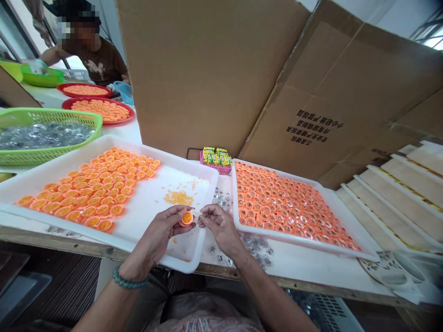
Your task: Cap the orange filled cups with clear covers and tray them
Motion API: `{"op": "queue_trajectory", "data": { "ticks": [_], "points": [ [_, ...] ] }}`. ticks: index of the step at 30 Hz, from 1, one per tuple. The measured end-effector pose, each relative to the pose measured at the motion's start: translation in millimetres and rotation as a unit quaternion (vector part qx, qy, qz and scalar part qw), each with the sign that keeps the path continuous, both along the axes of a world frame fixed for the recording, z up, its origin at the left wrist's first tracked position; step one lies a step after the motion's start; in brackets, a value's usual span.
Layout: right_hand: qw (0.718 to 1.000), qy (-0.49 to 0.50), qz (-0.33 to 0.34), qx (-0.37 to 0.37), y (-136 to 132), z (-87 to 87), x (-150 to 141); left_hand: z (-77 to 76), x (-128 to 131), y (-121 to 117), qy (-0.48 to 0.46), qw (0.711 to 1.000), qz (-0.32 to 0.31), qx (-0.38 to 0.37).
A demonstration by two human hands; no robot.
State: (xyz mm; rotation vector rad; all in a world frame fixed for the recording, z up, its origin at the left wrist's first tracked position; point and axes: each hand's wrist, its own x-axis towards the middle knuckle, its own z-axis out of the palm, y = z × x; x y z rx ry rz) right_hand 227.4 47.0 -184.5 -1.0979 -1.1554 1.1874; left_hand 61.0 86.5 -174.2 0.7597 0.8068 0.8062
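My left hand (162,233) holds a small orange cup (187,218) filled with yellow beads, over the near right corner of a white tray (152,198). My right hand (219,226) is right beside it, fingertips pinched close to the cup's rim; whether they hold a clear lid I cannot tell. That tray carries rows of open orange cups (93,193) and a loose heap of yellow beads (178,198). To the right, a second white tray (325,243) is packed with lidded orange cups (287,207). Clear plastic lids (254,244) lie on the table between the trays.
A green basket (44,133) of clear lids sits at left. Red round trays (100,110) of orange cups stand behind it, where another person works. Cardboard sheets (214,69) wall off the back. A pink box of small packets (216,159) and stacked trays (398,193) are at right.
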Motion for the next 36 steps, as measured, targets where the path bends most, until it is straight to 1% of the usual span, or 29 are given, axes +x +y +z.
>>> {"op": "queue_trajectory", "data": {
  "ticks": [2,6,8,12,15,17,20,23,26,30,36],
  "points": [
    [1.0,-0.005,0.005,0.007,-1,2.7,-1,-0.8,0,0,0.0,1.0,0.001,0.004],
    [0.998,-0.045,0.019,0.028,-2,6.0,-1,-0.2,1,0,0.002,1.0,0.007,0.006],
    [0.998,-0.041,0.025,0.027,-2,5.8,-1,0.5,0,-1,0.004,1.0,0.009,0.004],
    [1.0,-0.01,0.028,0.005,-2,2.9,-2,1.1,0,-1,0.006,1.0,0.018,0.003],
    [1.0,-0.01,0.015,-0.015,0,3.1,-4,0.7,1,-2,0.001,1.0,0.029,-0.004],
    [0.999,-0.014,0.021,-0.035,2,5.7,-4,0.0,1,-2,-0.006,0.999,0.034,-0.009],
    [0.996,-0.049,0.06,-0.053,6,11.7,-2,-1.5,1,-2,-0.011,0.999,0.03,-0.005],
    [0.991,-0.101,0.082,-0.039,12,15.3,1,-2.7,0,-1,-0.013,1.0,0.018,0.008],
    [0.992,-0.092,0.074,-0.039,19,13.4,2,-1.9,1,0,-0.009,1.0,0.021,0.006],
    [0.995,-0.054,0.054,-0.065,25,9.5,-3,1.4,3,0,-0.013,0.999,0.041,-0.004],
    [0.996,-0.036,-0.016,-0.076,25,13.4,-22,2.1,6,-2,0.0,0.997,0.072,0.016]
  ]
}}
